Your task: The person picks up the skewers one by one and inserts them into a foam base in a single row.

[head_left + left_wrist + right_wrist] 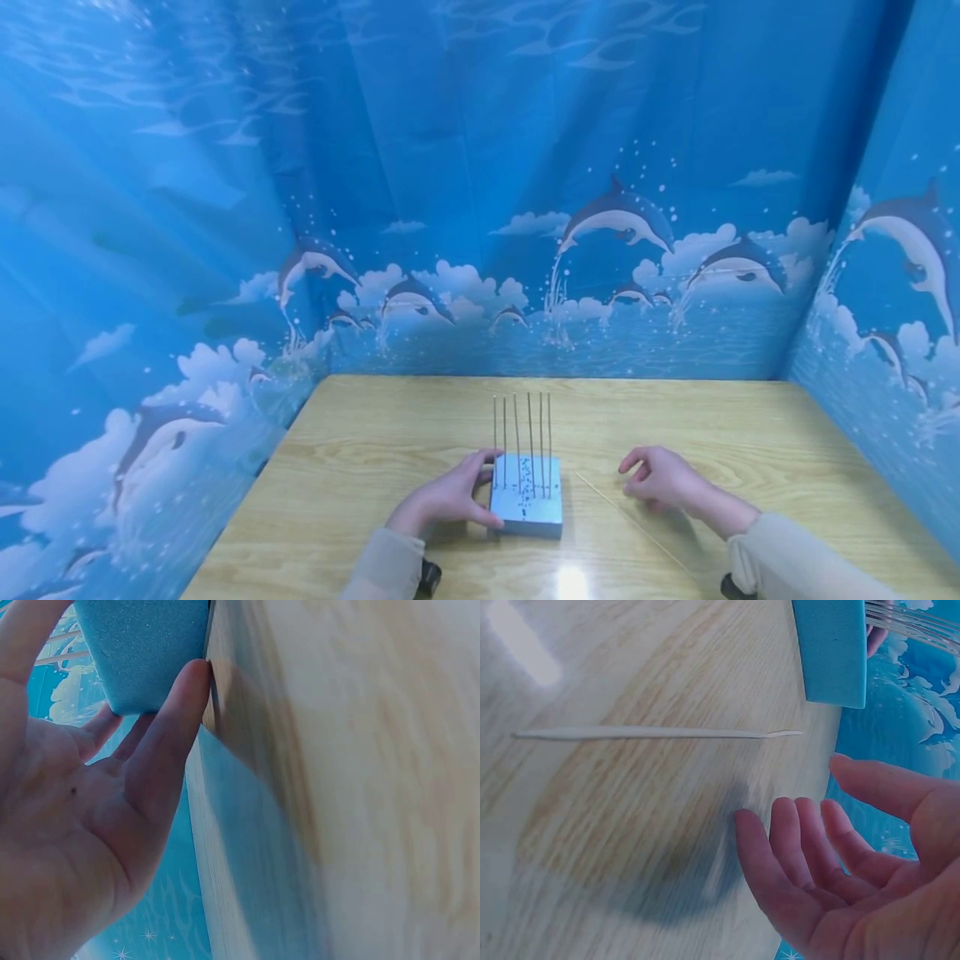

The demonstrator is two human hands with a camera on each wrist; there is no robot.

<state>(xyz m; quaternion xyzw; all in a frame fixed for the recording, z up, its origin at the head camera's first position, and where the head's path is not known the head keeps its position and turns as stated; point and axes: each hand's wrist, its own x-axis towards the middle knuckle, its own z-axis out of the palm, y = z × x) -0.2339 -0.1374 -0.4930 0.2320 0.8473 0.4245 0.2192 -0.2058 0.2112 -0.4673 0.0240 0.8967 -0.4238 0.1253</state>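
A light blue foam block (507, 505) sits on the table, its top dotted with small dark holes. Several thin upright sticks (530, 433) stand in it in a row. My left hand (450, 493) grips the block's left side, thumb at the near corner and fingers at the far one. To the right of the block lies one long, thin, pale stick (632, 521), slightly bent near one end in the right wrist view. Beside that stick my right hand (663, 479) hovers over the table, its fingers loosely curved around nothing.
The wood-patterned table (375, 417) extends around the block. Blue curtains (465, 208) printed with dolphins and clouds stand behind it and along both sides. Bright glare (572, 582) falls on the table near the front.
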